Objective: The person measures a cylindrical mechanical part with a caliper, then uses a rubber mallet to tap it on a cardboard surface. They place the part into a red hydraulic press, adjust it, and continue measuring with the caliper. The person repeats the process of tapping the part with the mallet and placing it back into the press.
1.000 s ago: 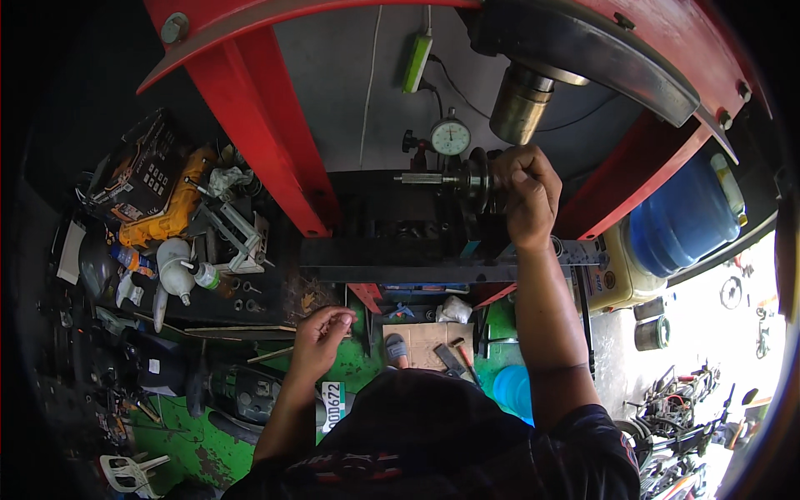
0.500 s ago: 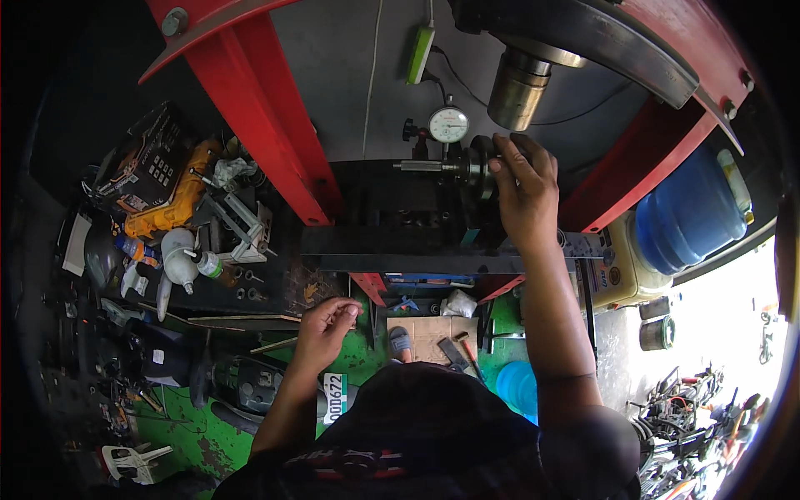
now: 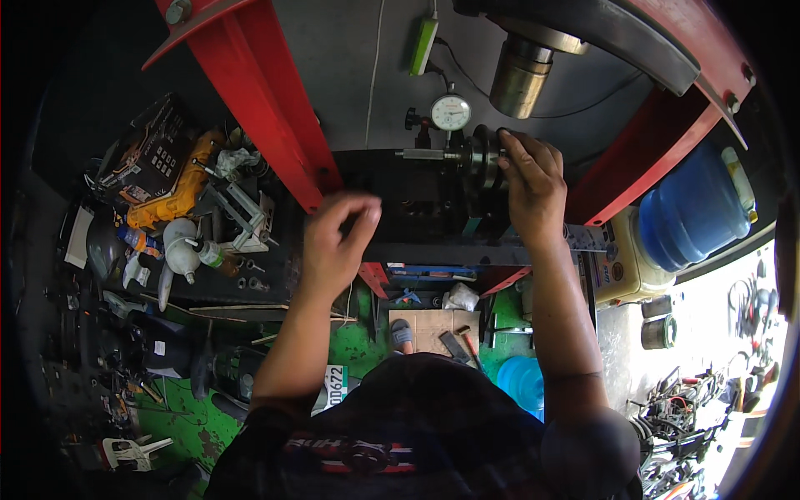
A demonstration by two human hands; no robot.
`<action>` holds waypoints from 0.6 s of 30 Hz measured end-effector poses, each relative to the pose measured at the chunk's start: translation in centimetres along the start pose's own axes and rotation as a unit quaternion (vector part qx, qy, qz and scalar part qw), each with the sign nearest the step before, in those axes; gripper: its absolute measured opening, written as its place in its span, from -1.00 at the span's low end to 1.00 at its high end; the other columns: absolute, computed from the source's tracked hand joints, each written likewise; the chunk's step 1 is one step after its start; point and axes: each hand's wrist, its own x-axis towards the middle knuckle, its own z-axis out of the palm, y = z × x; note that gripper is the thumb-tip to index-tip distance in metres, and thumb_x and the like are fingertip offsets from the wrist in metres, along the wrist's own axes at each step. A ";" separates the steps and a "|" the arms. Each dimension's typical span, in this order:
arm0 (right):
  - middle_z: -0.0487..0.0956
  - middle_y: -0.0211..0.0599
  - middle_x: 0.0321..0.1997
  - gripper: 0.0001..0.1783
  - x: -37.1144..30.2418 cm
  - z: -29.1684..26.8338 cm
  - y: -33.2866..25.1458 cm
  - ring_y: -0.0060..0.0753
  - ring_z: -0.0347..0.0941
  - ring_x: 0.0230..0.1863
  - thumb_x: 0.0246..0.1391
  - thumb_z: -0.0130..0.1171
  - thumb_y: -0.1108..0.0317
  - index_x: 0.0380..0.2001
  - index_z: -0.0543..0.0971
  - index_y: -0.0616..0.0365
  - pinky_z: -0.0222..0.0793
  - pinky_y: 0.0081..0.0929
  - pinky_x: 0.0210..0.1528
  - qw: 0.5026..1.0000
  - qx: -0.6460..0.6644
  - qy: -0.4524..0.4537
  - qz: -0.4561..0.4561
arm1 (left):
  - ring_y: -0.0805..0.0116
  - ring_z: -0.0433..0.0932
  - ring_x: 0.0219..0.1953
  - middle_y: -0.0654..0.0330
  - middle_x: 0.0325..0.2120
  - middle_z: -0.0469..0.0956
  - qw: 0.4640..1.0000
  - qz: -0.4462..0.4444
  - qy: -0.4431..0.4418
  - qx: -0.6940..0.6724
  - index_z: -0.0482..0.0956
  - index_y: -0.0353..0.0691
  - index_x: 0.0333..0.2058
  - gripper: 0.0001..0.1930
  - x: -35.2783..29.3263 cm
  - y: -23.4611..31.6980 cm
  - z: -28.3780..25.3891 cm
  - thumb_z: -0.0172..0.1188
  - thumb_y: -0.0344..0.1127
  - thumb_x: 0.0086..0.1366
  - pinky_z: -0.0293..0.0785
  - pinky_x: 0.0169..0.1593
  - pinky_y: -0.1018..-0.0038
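A metal crankshaft (image 3: 434,155), a long thin shaft with round discs at its right end, lies crosswise above the black press bed (image 3: 400,252). My right hand (image 3: 536,179) is closed over the right side of the discs, its fingers hiding the far end. Just behind the shaft stands a round white-faced dial gauge (image 3: 451,112) on a holder with a black knob (image 3: 412,118). My left hand (image 3: 337,242) hovers short of the shaft's left end, touching nothing I can see. Its fingers are loosely curled, with the thumb apart from them.
Red press uprights (image 3: 258,100) flank the work, and a steel ram (image 3: 521,79) hangs above at right. A cluttered bench with a grey metal stand (image 3: 242,212) and bottles lies left. Blue jug (image 3: 696,208) and beige container (image 3: 621,265) stand right; a hammer (image 3: 469,339) lies below.
My left hand has risen from low by the bench edge toward the shaft, its thumb parting from the fingers. My right hand stays at the discs of the crankshaft.
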 end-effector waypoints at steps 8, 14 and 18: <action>0.72 -0.25 -0.11 -0.62 0.4 -1.0 -1.7 -0.18 0.58 -0.06 0.04 0.41 0.53 -0.02 0.74 0.10 0.52 -0.30 0.05 0.994 0.060 0.091 0.018 | 0.07 0.57 0.06 0.09 -0.12 0.69 0.991 0.071 0.003 0.112 0.72 -0.21 -0.10 -0.78 7.9 0.0 4.1 0.32 -0.29 0.33 0.44 0.17 0.28; 0.74 -0.26 -0.12 -0.67 0.9 -0.1 -0.9 -0.20 0.57 -0.06 0.01 0.44 0.51 -0.09 0.76 0.12 0.51 -0.32 0.04 0.996 0.045 0.080 0.014 | 0.06 0.58 0.06 0.05 -0.11 0.68 0.995 0.034 -0.031 0.086 0.74 -0.21 -0.13 -0.79 9.5 -0.1 5.5 0.33 -0.27 0.32 0.45 0.16 0.27; 0.70 -0.23 -0.18 -0.63 0.5 -0.2 -0.9 -0.14 0.54 -0.06 0.00 0.45 0.49 -0.06 0.73 0.11 0.50 -0.27 0.04 0.998 0.041 0.020 0.046 | 0.03 0.62 -0.01 0.01 -0.15 0.68 0.993 0.050 -0.053 0.095 0.74 -0.24 -0.18 -0.80 10.1 -0.2 6.5 0.34 -0.26 0.31 0.48 0.09 0.29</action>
